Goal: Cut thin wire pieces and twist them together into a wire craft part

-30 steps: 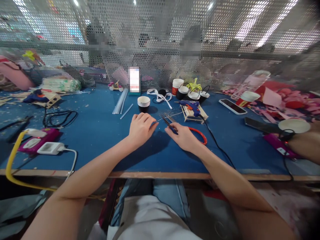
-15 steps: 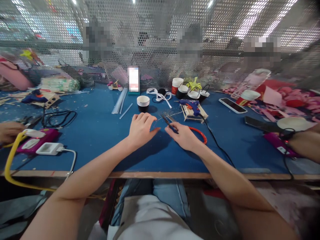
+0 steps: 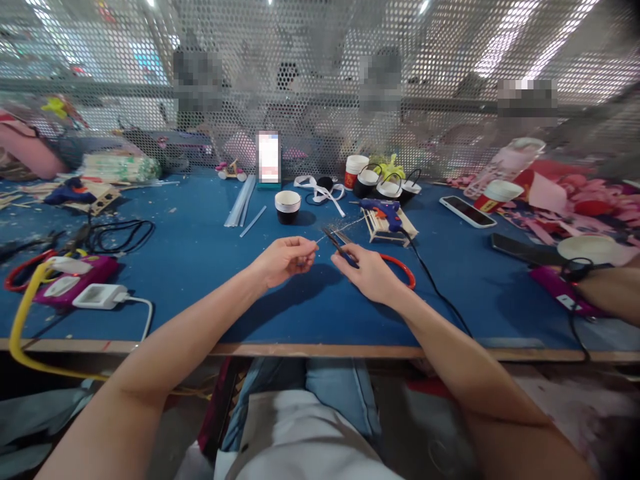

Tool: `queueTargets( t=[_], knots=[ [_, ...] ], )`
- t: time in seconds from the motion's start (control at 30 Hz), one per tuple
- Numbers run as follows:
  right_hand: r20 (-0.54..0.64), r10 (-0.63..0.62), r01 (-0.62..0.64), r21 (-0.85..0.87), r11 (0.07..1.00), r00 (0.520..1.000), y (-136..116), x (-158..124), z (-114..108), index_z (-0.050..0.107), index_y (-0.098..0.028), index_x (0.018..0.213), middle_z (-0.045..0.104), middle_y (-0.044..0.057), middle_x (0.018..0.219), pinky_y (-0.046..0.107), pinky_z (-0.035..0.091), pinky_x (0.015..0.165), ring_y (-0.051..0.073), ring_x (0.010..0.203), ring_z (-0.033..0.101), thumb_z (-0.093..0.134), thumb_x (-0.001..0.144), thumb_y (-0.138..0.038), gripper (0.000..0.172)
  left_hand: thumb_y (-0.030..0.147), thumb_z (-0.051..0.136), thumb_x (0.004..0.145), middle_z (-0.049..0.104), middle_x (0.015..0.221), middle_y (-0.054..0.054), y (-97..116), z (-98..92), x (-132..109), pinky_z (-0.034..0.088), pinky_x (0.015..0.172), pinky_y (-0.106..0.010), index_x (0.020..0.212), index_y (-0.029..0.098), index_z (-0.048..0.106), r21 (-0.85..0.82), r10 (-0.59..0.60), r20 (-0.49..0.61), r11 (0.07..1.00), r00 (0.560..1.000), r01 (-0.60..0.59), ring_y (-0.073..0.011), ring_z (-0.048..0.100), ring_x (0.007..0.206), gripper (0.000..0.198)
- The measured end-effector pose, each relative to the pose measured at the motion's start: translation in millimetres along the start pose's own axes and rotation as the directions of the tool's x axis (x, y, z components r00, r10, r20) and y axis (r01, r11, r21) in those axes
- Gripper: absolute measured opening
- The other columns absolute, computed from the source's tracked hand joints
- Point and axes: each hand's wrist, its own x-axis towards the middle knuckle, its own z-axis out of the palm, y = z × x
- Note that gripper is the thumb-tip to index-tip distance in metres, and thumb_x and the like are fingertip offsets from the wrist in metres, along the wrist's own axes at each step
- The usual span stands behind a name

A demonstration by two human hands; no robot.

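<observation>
My right hand (image 3: 369, 272) is closed round the scissors (image 3: 345, 251) near their pivot. The dark blades point away to the left, and a red handle loop (image 3: 404, 268) shows behind the hand. My left hand (image 3: 293, 259) is closed in a pinch just left of the blade tips. From its fingertips a thin pale strand (image 3: 324, 239) runs toward the blades; where it ends I cannot tell. Beyond the blades, a blue glue gun (image 3: 380, 210) rests on a small wooden stick rack (image 3: 387, 233). A black-and-white paper cup (image 3: 287, 208) stands beyond my left hand.
Clear glue sticks (image 3: 241, 200), a lit phone (image 3: 269, 160), white ribbon (image 3: 325, 189) and several cups line the back. Another phone (image 3: 467, 211) lies right. Purple power strips (image 3: 75, 283) sit at both sides, and a cord (image 3: 440, 293) crosses the table. A co-worker's arm (image 3: 613, 293) reaches in right.
My left hand has turned and closed from spread fingers into a pinch beside the scissors. My right hand has barely moved. The co-worker's hand at the far left is gone from view, and red-handled scissors show there.
</observation>
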Motion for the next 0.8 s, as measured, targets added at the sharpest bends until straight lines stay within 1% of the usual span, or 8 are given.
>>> queueTargets(
  t=[0.07,0.17,0.27,0.37,0.5,0.63,0.7,0.8],
  knots=[
    [-0.002,0.019,-0.019,-0.002,1.0,1.0,1,0,-1,0.056,-0.016,0.087,0.06,0.003,0.067,0.027,0.037,0.056,0.015,0.058,0.053,0.043,0.083,-0.046,0.033,0.041,0.06,0.072,0.054,0.069,-0.001,-1,3.4,-2,0.04,0.066,-0.029,0.083,0.016,0.054,0.278,0.216,-0.1,0.943,0.971,-0.181,-0.0113,0.05,0.063,0.028],
    [0.006,0.036,-0.036,0.017,0.999,0.999,1,1,-1,0.055,-0.017,0.083,0.058,0.001,0.064,0.026,0.036,0.054,0.013,0.053,0.05,0.042,0.083,-0.046,0.032,0.035,0.063,0.071,0.059,0.079,-0.004,-4,5.2,-5,0.038,0.071,-0.032,0.094,0.016,0.055,0.814,0.6,-0.06,0.492,0.798,-0.309,-0.0167,0.052,0.076,0.031],
    [0.017,0.042,-0.043,0.03,0.999,0.999,0,1,0,0.053,-0.018,0.081,0.056,0.001,0.063,0.026,0.035,0.053,0.012,0.051,0.048,0.041,0.083,-0.047,0.032,0.032,0.054,0.079,0.061,0.081,-0.006,-6,2.5,-5,0.035,0.071,-0.034,0.089,0.015,0.056,0.963,0.737,0.107,0.089,0.667,-0.253,-0.0199,0.053,0.081,0.02],
    [0.022,0.053,-0.054,0.029,0.998,0.998,-1,1,0,0.054,-0.017,0.081,0.056,0.001,0.062,0.026,0.035,0.052,0.013,0.051,0.048,0.042,0.082,-0.048,0.033,0.029,0.047,0.084,0.062,0.08,-0.007,-6,-0.5,-4,0.035,0.071,-0.034,0.082,0.015,0.059,0.968,0.762,0.184,-0.031,0.621,-0.249,-0.0199,0.054,0.08,0.018],
    [0.028,0.046,-0.047,0.015,0.999,0.999,-1,0,0,0.054,-0.017,0.082,0.056,0.001,0.061,0.026,0.036,0.053,0.013,0.052,0.05,0.041,0.083,-0.048,0.033,0.03,0.051,0.081,0.062,0.077,-0.007,-2,-0.2,-4,0.037,0.072,-0.034,0.076,0.016,0.061,0.889,0.703,-0.003,0.327,0.712,-0.319,-0.0181,0.054,0.077,0.019],
    [0.036,0.012,-0.014,0.042,0.999,0.999,-1,0,0,0.055,-0.016,0.088,0.058,0.002,0.066,0.027,0.038,0.055,0.013,0.054,0.052,0.041,0.084,-0.047,0.034,0.034,0.064,0.069,0.055,0.058,0.0,5,1.9,-4,0.04,0.059,-0.028,0.063,0.015,0.055,0.161,0.102,-0.124,0.984,0.987,-0.081,-0.0105,0.05,0.056,0.022],
    [0.045,0.002,-0.005,0.057,0.998,0.999,-1,0,0,0.055,-0.016,0.088,0.058,0.002,0.066,0.027,0.039,0.055,0.014,0.055,0.052,0.041,0.084,-0.048,0.035,0.033,0.069,0.064,0.051,0.054,0.002,7,2.8,-4,0.039,0.056,-0.025,0.059,0.014,0.051,-0.13,-0.084,-0.017,0.988,0.996,0.081,-0.0079,0.048,0.051,0.026],
    [0.071,-0.009,0.002,0.089,0.996,0.997,1,0,0,0.054,-0.016,0.086,0.057,0.002,0.067,0.027,0.04,0.055,0.014,0.055,0.052,0.04,0.084,-0.05,0.037,0.03,0.071,0.061,0.052,0.054,0.003,8,4.6,-4,0.036,0.055,-0.023,0.058,0.014,0.051,-0.144,-0.016,-0.09,0.99,0.996,0.003,-0.0062,0.046,0.051,0.026]
  ],
)
